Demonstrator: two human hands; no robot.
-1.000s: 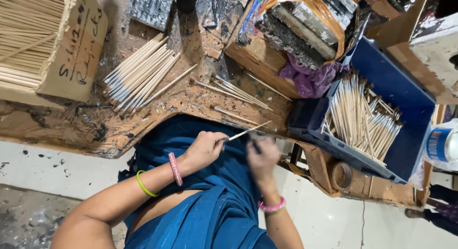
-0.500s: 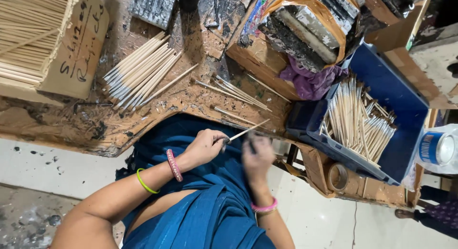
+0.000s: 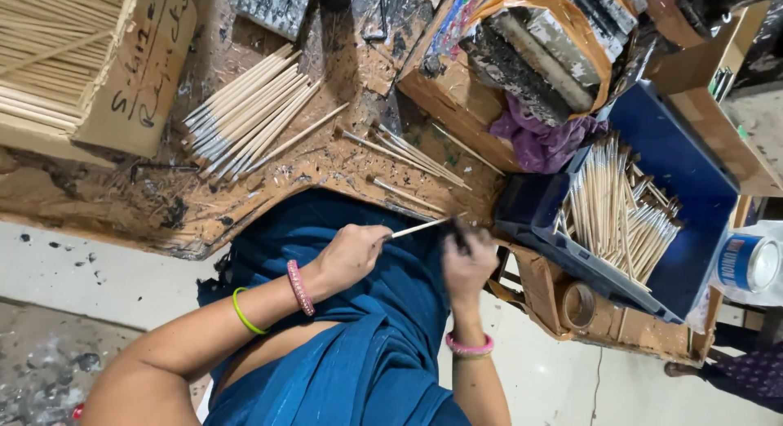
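Head view: left hand [image 3: 347,255] is pinching a thin wooden stick [image 3: 418,228] by one end, holding it level over the blue-clothed lap so the right hand [image 3: 466,263], closed round the dark tip, is working that end w/ fingers. Bench [image 3: 269,193] is carrying a loose stick pile [image 3: 245,112] w/in reach; blue tray [image 3: 693,222] at right is holding more sticks.

The right hand [image 3: 466,263], blurred in motion half a second ago, is now seen sharp, closed around the dark tip of the thin brush [image 3: 420,228]. The left hand [image 3: 349,255] is carried slightly lower along the handle, its grip unchanged. The view is shifted a little leftward, so the blue tray [image 3: 693,189] is shown more fully.
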